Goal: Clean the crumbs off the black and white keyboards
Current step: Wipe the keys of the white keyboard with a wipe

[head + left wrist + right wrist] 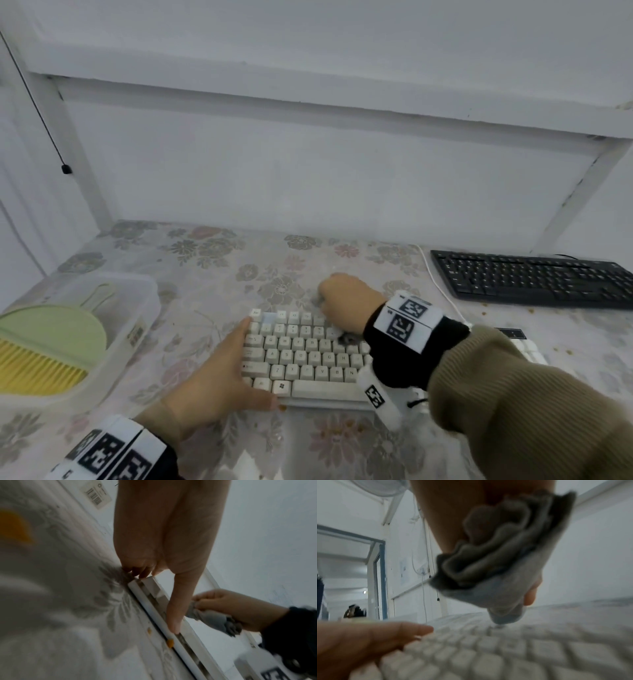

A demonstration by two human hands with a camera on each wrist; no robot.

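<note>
**Wiping the White Keyboard's Upper Rows**

Head view: we are bracing the white keyboard (pixel 308 356), at 6 o'clock on the table (pixel 212 274), with the left hand (pixel 219 380) flat against its left edge. The right hand (pixel 346 301) is clenching a grey cloth (pixel 346 339) over the top rows. The black keyboard (pixel 534 281) is waiting at 2 o'clock.

Left wrist view: crumbs (pixel 170 642) are lying beside the front edge; we should be sweeping toward them.

Right wrist view: the cloth tip is touching the keys; light pressure is advisable.
</note>
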